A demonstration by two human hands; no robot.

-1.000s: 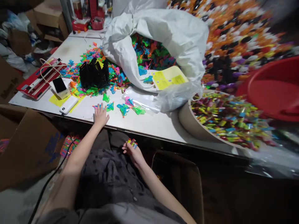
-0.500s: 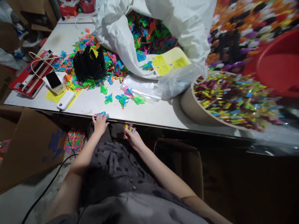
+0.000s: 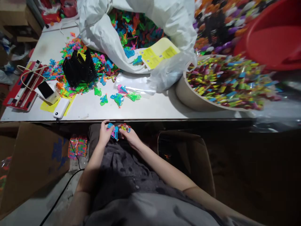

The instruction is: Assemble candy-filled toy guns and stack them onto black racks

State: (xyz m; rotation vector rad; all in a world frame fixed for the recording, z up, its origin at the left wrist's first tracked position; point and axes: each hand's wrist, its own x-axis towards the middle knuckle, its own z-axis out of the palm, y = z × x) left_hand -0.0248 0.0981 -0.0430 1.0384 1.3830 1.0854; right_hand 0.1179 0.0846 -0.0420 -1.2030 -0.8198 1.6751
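Two hands, both yours, come together just in front of the table (image 3: pixel 160 108), below its near edge and above your dark garment (image 3: pixel 117 169). Here's your left hand (image 3: pixel 104 134), thumb and fingers pinching a blue-and-pink toy (image 3: pixel 116 132); its blue and pink parts stick out past the thumb, into the gap between your hands. Your right hand (image 3: pixel 129 135) is curled round some small coloured pieces (image 3: pixel 124 127), their ends showing above the fingers. Its thumb tip is right beside the toy, and I can't tell whether it touches.

Down below the table's near edge, on your left, there's a packet of colourful pieces (image 3: pixel 80 147), next to a cardboard box (image 3: pixel 35 160).

Up on the table now: loose toys (image 3: pixel 117 99) in blue, green and pink lie near the middle of its front, a white power bank (image 3: pixel 61 107) sits toward its left end, and a tub of wrapped pieces (image 3: pixel 188 97) stands on its right. Further back on the table, a black rack (image 3: pixel 81 70) rests in a toy heap (image 3: pixel 102 62), and beside that slumps a white sack (image 3: pixel 103 39), open and full of bright toys.
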